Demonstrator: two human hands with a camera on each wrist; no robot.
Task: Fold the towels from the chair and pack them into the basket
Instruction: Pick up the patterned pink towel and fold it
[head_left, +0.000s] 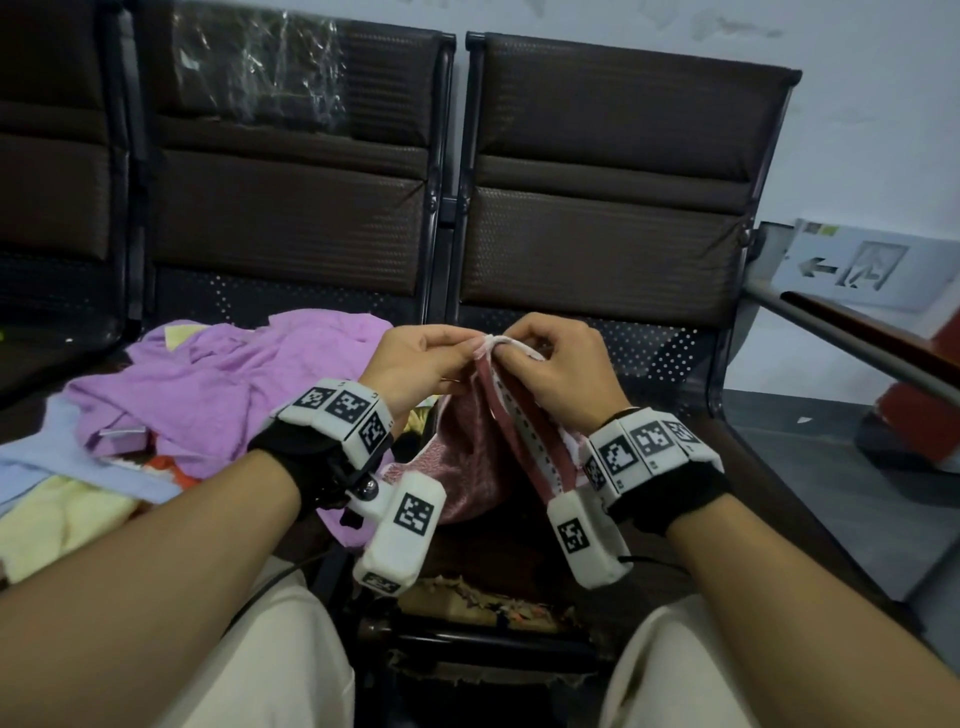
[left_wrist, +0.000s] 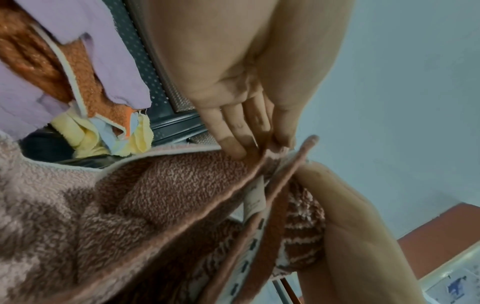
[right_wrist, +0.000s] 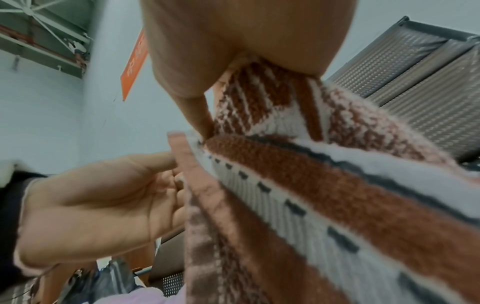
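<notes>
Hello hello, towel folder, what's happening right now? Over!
Left hand and right hand both pinching top edge of brown-and-white towel, hanging over chair seat. Purple towel heaped left, unfolded. Basket not in view.

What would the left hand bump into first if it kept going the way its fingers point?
Probably the right hand. The left hand points its fingers toward it, both pinching the same towel edge almost fingertip to fingertip; only that bit of towel lies between them.

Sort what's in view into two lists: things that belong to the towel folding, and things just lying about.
Belongs to the job:
- brown patterned towel, pinched at its top edge by left hand and right hand
- purple towel, yellow towel and blue towel heaped on the chair

Just lying about:
- arrow sign
- plastic wrap
</notes>
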